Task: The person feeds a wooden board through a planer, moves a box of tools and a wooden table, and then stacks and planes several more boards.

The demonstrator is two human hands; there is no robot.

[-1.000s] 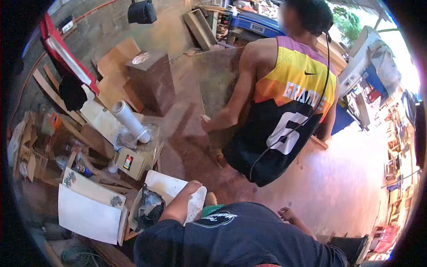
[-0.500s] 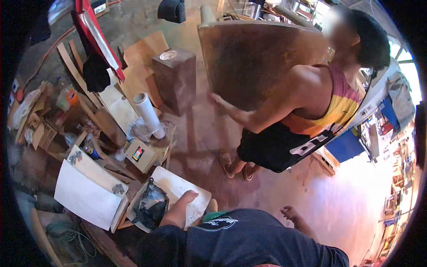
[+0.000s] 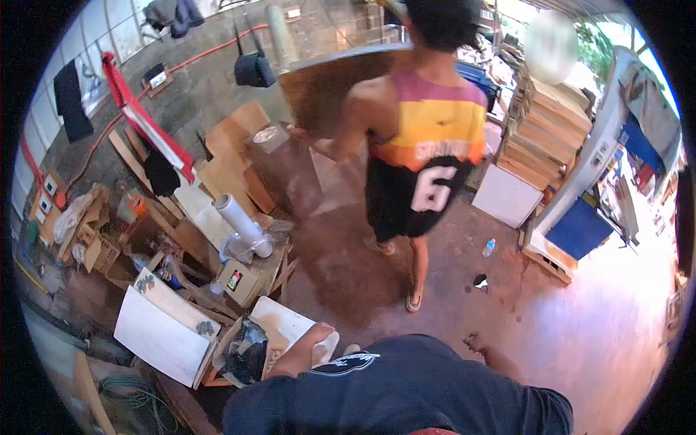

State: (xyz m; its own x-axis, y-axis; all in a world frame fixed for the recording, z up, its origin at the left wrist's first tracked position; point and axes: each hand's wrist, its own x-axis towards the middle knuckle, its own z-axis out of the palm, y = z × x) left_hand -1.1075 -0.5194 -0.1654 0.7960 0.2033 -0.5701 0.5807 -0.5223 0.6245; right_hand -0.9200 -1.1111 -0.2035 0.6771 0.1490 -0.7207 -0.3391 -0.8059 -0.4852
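My left hand (image 3: 316, 335) is held low at my side, above a white board (image 3: 279, 316). Its thumb side faces up and the fingers are hidden beneath, so whether it touches or holds anything cannot be made out. On the other side, my right hand (image 3: 475, 343) hangs over the floor with loosely bent fingers apart and nothing in them. Beside my left forearm is an open carton (image 3: 274, 346) with a black plastic bag (image 3: 246, 355) in it. Further left lies a white sheet (image 3: 163, 337) on a stack of panels.
Ahead, a person (image 3: 428, 130) in a sleeveless jersey carries a large brown panel (image 3: 326, 90). A plastic wrap roll (image 3: 239, 221) stands left, near a brown box-like block (image 3: 286, 170). Stacked boards (image 3: 547, 127) rise at right. A bottle (image 3: 489, 248) lies on the floor.
The person with the panel has turned their back and moved further away. My view has tilted up, showing more wall and the stacked boards. My hands stay low at my sides.
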